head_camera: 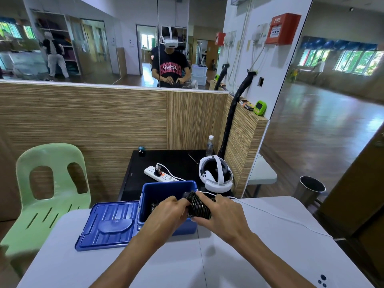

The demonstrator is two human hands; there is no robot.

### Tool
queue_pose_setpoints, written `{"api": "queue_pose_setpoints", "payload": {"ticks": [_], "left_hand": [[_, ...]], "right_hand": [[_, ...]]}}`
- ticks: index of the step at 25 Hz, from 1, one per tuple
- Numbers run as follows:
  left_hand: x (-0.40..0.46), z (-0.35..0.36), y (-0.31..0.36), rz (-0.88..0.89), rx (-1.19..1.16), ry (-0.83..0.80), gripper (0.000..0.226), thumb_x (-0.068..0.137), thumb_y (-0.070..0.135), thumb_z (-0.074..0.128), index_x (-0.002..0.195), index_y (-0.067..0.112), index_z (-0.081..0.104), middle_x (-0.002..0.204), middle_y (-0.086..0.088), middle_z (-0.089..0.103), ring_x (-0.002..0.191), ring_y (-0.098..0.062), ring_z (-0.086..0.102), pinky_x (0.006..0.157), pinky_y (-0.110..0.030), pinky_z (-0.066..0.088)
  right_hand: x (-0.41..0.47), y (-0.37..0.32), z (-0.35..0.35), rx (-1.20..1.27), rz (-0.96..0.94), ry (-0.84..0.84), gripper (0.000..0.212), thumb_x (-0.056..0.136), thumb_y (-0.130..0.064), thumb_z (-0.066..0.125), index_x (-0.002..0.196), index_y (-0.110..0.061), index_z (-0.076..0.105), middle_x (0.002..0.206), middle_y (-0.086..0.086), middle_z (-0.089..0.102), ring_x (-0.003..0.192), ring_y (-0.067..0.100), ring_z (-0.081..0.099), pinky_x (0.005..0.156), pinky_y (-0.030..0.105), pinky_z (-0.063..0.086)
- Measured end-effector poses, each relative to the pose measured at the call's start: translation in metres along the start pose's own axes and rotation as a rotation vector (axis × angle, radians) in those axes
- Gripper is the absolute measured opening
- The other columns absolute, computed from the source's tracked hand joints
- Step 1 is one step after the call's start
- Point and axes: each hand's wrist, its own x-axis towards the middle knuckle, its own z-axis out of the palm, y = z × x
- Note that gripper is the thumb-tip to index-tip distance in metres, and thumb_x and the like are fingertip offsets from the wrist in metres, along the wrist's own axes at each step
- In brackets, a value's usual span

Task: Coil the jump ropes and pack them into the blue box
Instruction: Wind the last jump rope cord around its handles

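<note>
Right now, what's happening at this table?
A person is packing jump ropes. Both hands grip one coiled black rope over the right rim of the open blue box: the left hand at the coil's near end, the right hand wrapped round its side. Another dark coil already lies inside the box. The box's lid lies flat on the table, to its left.

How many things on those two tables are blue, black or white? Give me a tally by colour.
Blue: 2, the blue box and its lid.
Black: 1, the coiled jump rope, held by the left hand and right hand.
White: 2, the power strip and the headset.
Total: 5.
</note>
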Motion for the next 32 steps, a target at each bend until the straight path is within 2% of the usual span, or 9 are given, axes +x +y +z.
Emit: {"api": "queue_pose_setpoints", "payload": {"ticks": [2,5,7,9,11,14,17,25,32], "left_hand": [[-0.003,0.005,0.001,0.003,0.016,0.019,0.021,0.074,0.016,0.080,0.087,0.014,0.064,0.061,0.000,0.053,0.052,-0.014,0.049,0.042,-0.022,0.037],[-0.005,0.008,0.005,-0.125,-0.121,0.122,0.013,0.078,0.015,0.074,0.086,0.011,0.064,0.064,0.003,0.049,0.055,-0.010,0.042,0.047,-0.012,0.029],[-0.006,0.007,0.016,-0.240,-0.183,0.206,0.008,0.080,0.015,0.068,0.086,0.012,0.064,0.065,0.002,0.051,0.059,-0.013,0.046,0.050,-0.019,0.035],[-0.007,0.004,0.030,-0.344,-0.231,0.222,0.007,0.083,0.019,0.063,0.090,0.016,0.063,0.068,0.006,0.052,0.069,-0.013,0.050,0.058,-0.026,0.042],[-0.003,0.003,0.041,-0.434,-0.316,0.228,0.008,0.086,0.021,0.060,0.094,0.020,0.060,0.074,0.011,0.049,0.083,-0.012,0.048,0.065,-0.022,0.040],[0.001,0.008,0.048,-0.509,-0.350,0.201,0.017,0.084,0.023,0.064,0.100,0.022,0.058,0.104,0.011,0.040,0.102,-0.011,0.034,0.083,-0.020,0.037],[0.001,0.012,0.051,-0.531,-0.348,0.212,0.020,0.082,0.024,0.068,0.098,0.022,0.057,0.111,0.007,0.030,0.102,-0.011,0.028,0.090,-0.023,0.038],[0.005,0.006,0.058,-0.428,-0.460,0.304,0.017,0.081,0.021,0.069,0.077,0.023,0.052,0.102,0.007,0.035,0.093,-0.005,0.034,0.072,-0.011,0.036],[-0.001,0.013,0.056,-0.344,-0.480,0.330,0.018,0.083,0.023,0.069,0.088,0.028,0.052,0.101,0.016,0.036,0.096,-0.002,0.045,0.074,-0.012,0.040]], "right_hand": [[-0.002,-0.004,0.002,0.005,0.002,-0.013,0.071,0.082,-0.073,0.050,0.143,-0.040,0.040,0.095,0.005,0.064,0.085,0.023,0.064,0.063,0.032,0.047],[-0.002,-0.005,0.005,-0.001,-0.007,-0.028,0.073,0.080,-0.077,0.034,0.144,-0.042,0.035,0.098,0.005,0.063,0.086,0.022,0.063,0.064,0.031,0.045],[0.000,-0.007,0.003,-0.007,-0.002,-0.051,0.077,0.077,-0.077,0.028,0.146,-0.042,0.032,0.098,0.005,0.063,0.086,0.022,0.063,0.062,0.031,0.042],[0.004,-0.010,0.006,-0.011,0.007,-0.077,0.071,0.080,-0.073,0.041,0.144,-0.042,0.036,0.093,0.005,0.063,0.080,0.022,0.064,0.057,0.029,0.037],[0.003,-0.014,0.008,-0.040,0.034,-0.037,0.067,0.082,-0.065,0.055,0.142,-0.039,0.043,0.087,0.005,0.064,0.073,0.023,0.065,0.052,0.029,0.033],[0.009,-0.014,0.006,-0.011,0.072,-0.096,0.069,0.092,-0.051,0.052,0.152,-0.037,0.023,0.108,0.010,0.063,0.091,0.027,0.063,0.064,0.031,0.037],[0.016,-0.011,0.006,0.005,0.117,-0.144,0.070,0.093,-0.049,0.051,0.153,-0.035,0.017,0.114,0.009,0.062,0.098,0.027,0.061,0.070,0.031,0.040],[0.032,-0.001,0.006,0.204,0.249,-0.079,0.062,0.087,-0.059,0.051,0.144,-0.043,0.033,0.099,-0.001,0.070,0.090,0.023,0.064,0.073,0.034,0.052],[0.030,-0.004,0.015,0.225,0.304,-0.032,0.064,0.086,-0.063,0.050,0.143,-0.043,0.029,0.099,0.001,0.067,0.091,0.026,0.063,0.071,0.034,0.050]]}}
